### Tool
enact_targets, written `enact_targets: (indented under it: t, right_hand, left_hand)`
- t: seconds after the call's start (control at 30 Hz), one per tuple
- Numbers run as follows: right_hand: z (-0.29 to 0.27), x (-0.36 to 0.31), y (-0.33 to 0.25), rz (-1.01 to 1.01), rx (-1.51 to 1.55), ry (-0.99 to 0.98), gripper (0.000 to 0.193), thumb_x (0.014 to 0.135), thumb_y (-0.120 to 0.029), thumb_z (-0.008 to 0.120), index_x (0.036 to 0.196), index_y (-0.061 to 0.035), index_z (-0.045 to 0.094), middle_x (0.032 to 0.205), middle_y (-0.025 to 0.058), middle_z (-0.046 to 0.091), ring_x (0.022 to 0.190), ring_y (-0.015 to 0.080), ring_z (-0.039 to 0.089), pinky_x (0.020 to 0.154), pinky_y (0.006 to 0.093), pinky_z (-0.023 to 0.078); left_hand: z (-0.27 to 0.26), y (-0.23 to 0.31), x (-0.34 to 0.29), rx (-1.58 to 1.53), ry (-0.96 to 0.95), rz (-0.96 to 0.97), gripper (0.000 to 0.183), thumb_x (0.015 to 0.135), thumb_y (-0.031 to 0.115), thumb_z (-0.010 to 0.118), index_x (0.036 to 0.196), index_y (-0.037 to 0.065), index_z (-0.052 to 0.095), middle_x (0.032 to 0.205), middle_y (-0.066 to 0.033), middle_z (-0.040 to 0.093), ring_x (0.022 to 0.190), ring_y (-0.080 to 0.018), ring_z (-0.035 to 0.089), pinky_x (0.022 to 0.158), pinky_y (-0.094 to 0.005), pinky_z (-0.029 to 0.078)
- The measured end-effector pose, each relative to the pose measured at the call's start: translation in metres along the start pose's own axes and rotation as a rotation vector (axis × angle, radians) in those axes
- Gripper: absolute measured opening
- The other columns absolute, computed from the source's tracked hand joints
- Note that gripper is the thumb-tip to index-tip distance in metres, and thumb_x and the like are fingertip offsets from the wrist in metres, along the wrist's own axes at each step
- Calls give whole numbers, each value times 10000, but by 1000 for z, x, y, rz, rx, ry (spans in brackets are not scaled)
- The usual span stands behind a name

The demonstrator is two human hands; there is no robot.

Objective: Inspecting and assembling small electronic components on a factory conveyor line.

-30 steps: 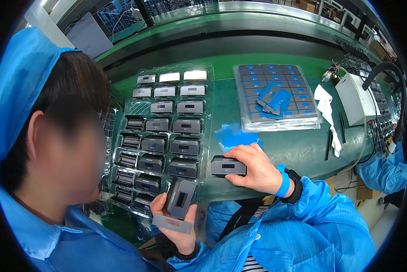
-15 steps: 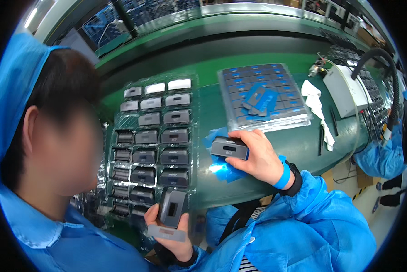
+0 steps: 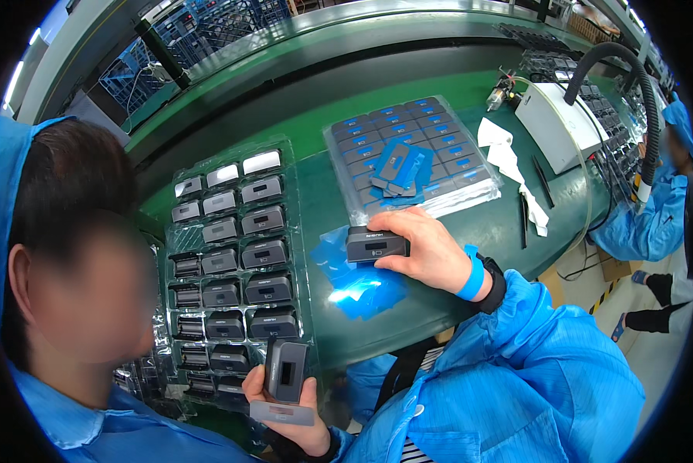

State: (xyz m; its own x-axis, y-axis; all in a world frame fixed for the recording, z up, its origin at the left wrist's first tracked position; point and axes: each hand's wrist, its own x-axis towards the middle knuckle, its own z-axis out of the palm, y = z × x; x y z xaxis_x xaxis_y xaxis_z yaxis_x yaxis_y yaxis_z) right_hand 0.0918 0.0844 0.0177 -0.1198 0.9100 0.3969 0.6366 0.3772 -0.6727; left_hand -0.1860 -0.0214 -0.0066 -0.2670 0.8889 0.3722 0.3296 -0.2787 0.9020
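My right hand (image 3: pixel 433 253) pinches a dark grey plastic housing (image 3: pixel 377 245) with a small black window, thumb below and fingers above. It is held over loose blue film pieces (image 3: pixel 365 292) on the table. At the lower left, my left hand (image 3: pixel 304 432) grips a second dark grey housing (image 3: pixel 287 370), tilted upright, together with a thin flat grey panel (image 3: pixel 281 413) across the fingers. Just beyond it is a clear plastic tray (image 3: pixel 309 309) of similar grey housings. Ahead, a stack of trays (image 3: pixel 458 202) holds dark panels with blue film; several loose panels (image 3: pixel 400 166) lie on top.
A co-worker in blue (image 3: pixel 72 255) sits close at the left. At the right are a white cloth (image 3: pixel 504 158), black pen-like tools (image 3: pixel 543 181), a white box (image 3: pixel 559 127) and a black hose (image 3: pixel 647 100). Another person (image 3: pixel 655 201) is farther right.
The view has shifted, so the trays and the table tools appear farther left. Both hands keep their grips, and the right-hand housing shows slightly farther left.
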Motion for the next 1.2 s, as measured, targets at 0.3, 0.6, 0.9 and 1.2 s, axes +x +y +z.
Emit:
enact_targets:
  t: [0.3,0.6,0.9,1.2]
  right_hand:
    - [3,0,5,17,30,-35,493,662,-142,776,1110,-53,592,1099,128,621,1023,335,556,910,390,439]
    - [2,2,6,37,64,-59,489,672,-145,771,1114,-33,591,1089,150,627,1021,340,579,904,391,451]
    - [11,-2,11,45,40,-75,508,664,-151,776,1124,-24,602,1075,155,639,1018,337,592,900,389,457]
    - [8,0,10,55,56,-77,490,660,-144,771,1106,-20,609,1068,158,640,1000,342,598,890,397,463]
  left_hand:
    - [1,3,2,1,-8,-2,685,698,145,802,1249,12,418,1206,-129,411,1097,-242,451,957,-380,377]
    - [2,5,8,6,-15,18,659,703,146,791,1234,5,427,1182,-130,417,1052,-234,465,925,-372,391]
    - [0,5,6,-42,10,12,663,709,138,786,1244,-7,422,1165,-132,431,1042,-230,467,916,-361,393]
    - [2,6,8,-9,-2,22,669,700,142,787,1244,-4,428,1161,-135,434,1036,-238,467,918,-371,388]
